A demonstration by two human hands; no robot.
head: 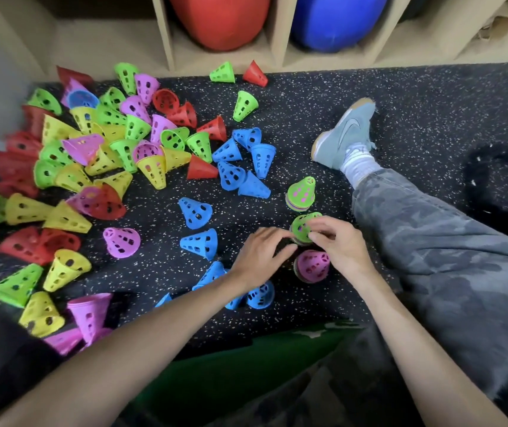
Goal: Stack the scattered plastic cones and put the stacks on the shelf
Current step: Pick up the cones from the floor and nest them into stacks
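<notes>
Stacking is underway: a green perforated plastic cone point(302, 227) topping a small stack on the speckled black rubber floor point(431, 112) is pinched by the right hand point(337, 241), left hand point(262, 254) touching it with relaxed fingers. Next, probably a loose blue cone point(200, 243) gets grabbed; the wooden shelf point(277, 41) comes later.

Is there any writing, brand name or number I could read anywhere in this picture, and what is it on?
No readable words or numbers anywhere.
Grey sneaker: a swoosh-shaped logo on its side, no lettering.
White sock: a faint mark, too blurred to read.
Plastic cones: only holes, no print.
</notes>
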